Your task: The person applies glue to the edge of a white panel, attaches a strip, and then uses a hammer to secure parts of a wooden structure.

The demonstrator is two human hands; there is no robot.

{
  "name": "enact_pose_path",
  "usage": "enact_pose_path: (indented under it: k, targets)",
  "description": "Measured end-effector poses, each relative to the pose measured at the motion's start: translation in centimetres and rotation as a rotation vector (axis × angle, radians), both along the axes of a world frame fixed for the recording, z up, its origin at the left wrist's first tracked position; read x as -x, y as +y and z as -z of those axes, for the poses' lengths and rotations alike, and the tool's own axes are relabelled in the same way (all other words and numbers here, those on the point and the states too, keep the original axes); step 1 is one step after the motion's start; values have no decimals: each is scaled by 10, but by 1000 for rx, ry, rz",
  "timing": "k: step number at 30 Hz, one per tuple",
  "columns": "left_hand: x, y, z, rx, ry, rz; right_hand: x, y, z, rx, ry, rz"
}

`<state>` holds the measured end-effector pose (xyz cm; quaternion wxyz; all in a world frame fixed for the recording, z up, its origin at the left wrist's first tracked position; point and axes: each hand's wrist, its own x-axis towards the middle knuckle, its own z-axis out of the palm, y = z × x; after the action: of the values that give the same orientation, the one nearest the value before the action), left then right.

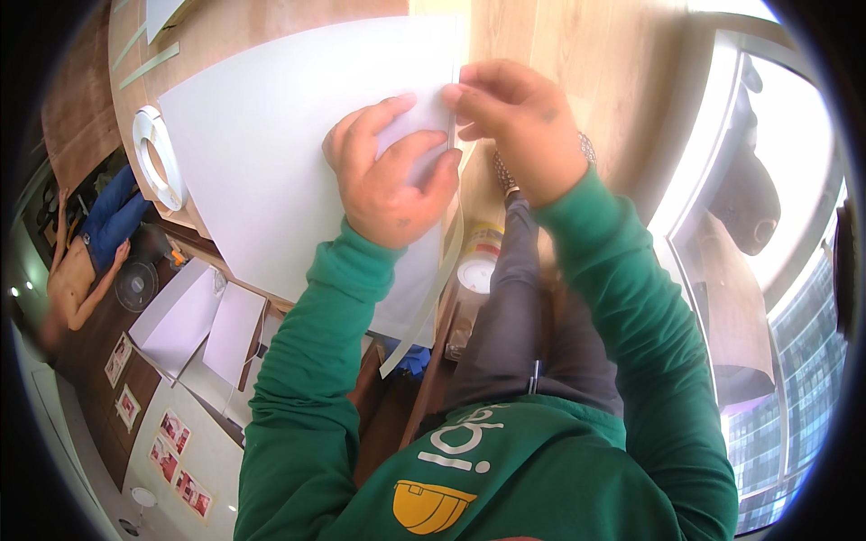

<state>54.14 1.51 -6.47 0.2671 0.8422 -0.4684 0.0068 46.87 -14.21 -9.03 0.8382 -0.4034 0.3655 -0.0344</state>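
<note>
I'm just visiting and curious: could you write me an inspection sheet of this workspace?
Surface: wood-toned tabletop, largely covered.
Things in hand: white panel lying flat; pale strip trailing near its right edge.
Clutter: white ring-shaped roll and thin pale strips at the left.
Hands: left hand on the panel, fingers bent and apart; right hand at the panel's right edge, grip unclear.
Cables: none clearly seen.
Surroundings: another person at left; bright window at right.

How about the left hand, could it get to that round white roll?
Probably yes. The left hand is over the white panel, and nothing stands on the panel between it and the round white roll by the panel's left edge. It might need a stretch, though.
</note>
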Motion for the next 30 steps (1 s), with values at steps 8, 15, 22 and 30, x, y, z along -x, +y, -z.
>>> enact_pose_path:
  k: [8, 15, 22, 30]
  targets:
    - [0, -1, -6, -30, 23, 21, -17, -25, -2, 40, -13, -4]
    - [0, 0, 0, 7, 18, -14, -22, -25, -4, 80, 21, -41]
    - [-2, -3, -3, 0, 11, 9, -23, -29, -3, 121, 1, -65]
    - [-2, 0, 0, 5, 4, 0, -22, -29, 2, 31, -24, 33]
